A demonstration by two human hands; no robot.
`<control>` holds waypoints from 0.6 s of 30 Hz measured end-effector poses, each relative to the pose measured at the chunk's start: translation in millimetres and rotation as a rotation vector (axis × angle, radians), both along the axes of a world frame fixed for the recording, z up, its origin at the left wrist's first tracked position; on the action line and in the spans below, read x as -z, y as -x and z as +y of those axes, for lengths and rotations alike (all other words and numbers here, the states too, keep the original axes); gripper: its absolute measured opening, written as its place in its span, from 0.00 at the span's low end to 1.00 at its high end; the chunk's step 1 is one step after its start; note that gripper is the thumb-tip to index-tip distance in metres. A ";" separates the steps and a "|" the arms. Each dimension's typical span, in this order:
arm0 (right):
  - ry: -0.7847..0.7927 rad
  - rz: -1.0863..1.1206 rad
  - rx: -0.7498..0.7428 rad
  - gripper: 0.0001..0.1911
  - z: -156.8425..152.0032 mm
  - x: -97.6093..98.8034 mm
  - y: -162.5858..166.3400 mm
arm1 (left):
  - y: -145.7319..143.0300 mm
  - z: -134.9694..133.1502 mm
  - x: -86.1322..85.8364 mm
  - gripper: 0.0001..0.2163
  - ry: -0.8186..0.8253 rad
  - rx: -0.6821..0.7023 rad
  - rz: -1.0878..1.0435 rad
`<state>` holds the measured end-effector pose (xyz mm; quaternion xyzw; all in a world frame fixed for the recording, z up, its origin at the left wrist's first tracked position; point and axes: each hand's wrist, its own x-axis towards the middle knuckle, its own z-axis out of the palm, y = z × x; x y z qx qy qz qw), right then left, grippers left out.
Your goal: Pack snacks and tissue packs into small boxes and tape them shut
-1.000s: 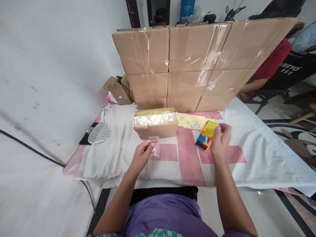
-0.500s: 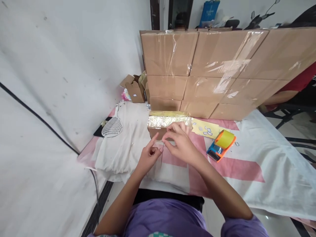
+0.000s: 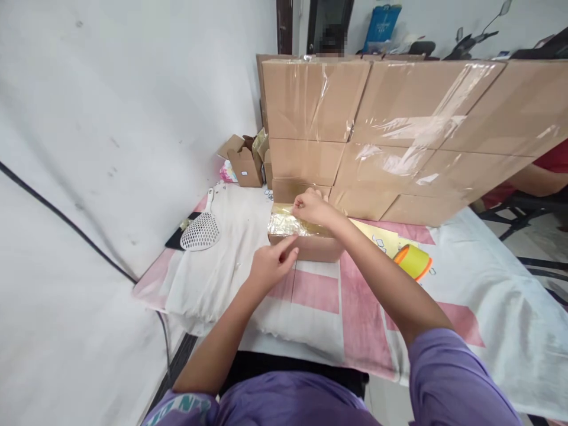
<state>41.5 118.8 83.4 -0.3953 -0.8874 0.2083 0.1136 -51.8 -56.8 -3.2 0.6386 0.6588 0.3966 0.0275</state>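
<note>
A small cardboard box [image 3: 310,247] with shiny yellowish tape over its top lies on the pink-and-white cloth. My left hand [image 3: 273,265] is at the box's front left corner, fingers pinched together on a strip of clear tape that is hard to make out. My right hand [image 3: 313,207] reaches over the box's far top edge, fingertips pinched on the other end of the strip. An orange tape dispenser with a yellow roll [image 3: 412,261] lies to the right, partly hidden behind my right forearm.
A wall of stacked, taped cardboard boxes [image 3: 390,130] stands behind the small box. A white slotted scoop [image 3: 200,231] lies at the left by the wall. A small open carton [image 3: 242,163] sits at the back left. A yellow sticker sheet [image 3: 377,239] lies right of the box. A person in red sits at far right.
My right hand let go of the tape dispenser, came across to my left hand, then moved out over the box's top far edge. My left hand moved forward to the box's front.
</note>
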 end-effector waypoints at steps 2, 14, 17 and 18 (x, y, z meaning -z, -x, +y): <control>-0.071 -0.068 -0.002 0.06 -0.9 3.6 1.6 | -7.8 0.9 11.0 0.14 -0.051 0.043 0.006; -0.161 -0.087 0.042 0.21 -4.6 8.9 -5.4 | 4.4 17.5 4.9 0.19 -0.324 0.027 0.455; -0.294 -0.075 0.289 0.36 8.2 6.8 -5.9 | 6.1 22.7 14.8 0.18 -0.368 0.023 0.455; -0.351 -0.061 0.345 0.36 12.3 5.4 -9.3 | 6.6 23.9 16.2 0.16 -0.375 0.021 0.453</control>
